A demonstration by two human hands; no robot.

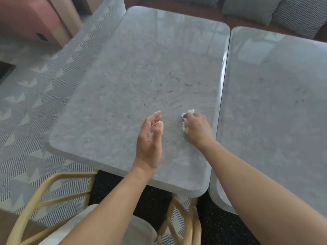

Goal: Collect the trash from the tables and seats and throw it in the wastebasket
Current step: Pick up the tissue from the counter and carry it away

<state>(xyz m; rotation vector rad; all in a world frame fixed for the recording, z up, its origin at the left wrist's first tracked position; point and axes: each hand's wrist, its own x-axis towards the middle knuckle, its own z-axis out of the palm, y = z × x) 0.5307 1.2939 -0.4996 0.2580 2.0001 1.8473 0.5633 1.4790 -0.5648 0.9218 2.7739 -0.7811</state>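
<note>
1. White crumpled tissue (186,119) is sitting on the marble table (141,68), close to its right edge and toward the near right corner; the right hand (197,129) is gripping it, fingers curled round the wad, with scraps of paper showing past the knuckles on the far and left sides.
2. The left hand (150,138) is hovering near it over the table's near half, fingers almost straight and relaxed, palm turned toward the right hand, holding nothing.
3. To pick it up well, the person is probably needing to gather the loose ends into the fist before lifting, since so light a wad is likely to shed pieces; the open left hand is standing ready to cup underneath.
4. Lifting straight up is looking safer than dragging toward the right edge, where a narrow gap is running between this table and the second table (274,103); a scrap slipping in would be dropping to the floor.
5. A cane chair (44,191) is crowding the near edge; the person is reaching over it, so leaving is likely meaning a sideways step.
6. Open room is lying to the left, over the patterned carpet (35,103); cushions (251,7) are lining a bench beyond the far edge; no wastebasket is showing, so its direction cannot be told.
</note>
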